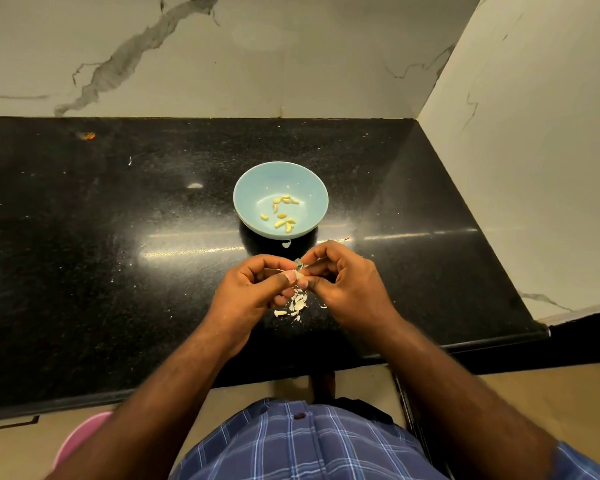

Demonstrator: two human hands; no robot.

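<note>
My left hand (pixel 253 289) and my right hand (pixel 343 282) meet above the black countertop (pixel 118 254), both pinching a small garlic clove (pixel 299 274) with a flake of papery skin sticking up from it. A small pile of white garlic skins (pixel 297 304) lies on the counter right under my fingers. Beyond my hands stands a light blue bowl (pixel 253 188) holding several peeled yellowish cloves (pixel 283 214). Most of the clove is hidden by my fingertips.
A loose bit of skin (pixel 286 243) lies in front of the bowl. Marble walls close the counter at the back (pixel 222 64) and on the right (pixel 516 168). The counter's front edge (pixel 84 400) runs below my forearms. A pink object (pixel 80 438) sits low at the left.
</note>
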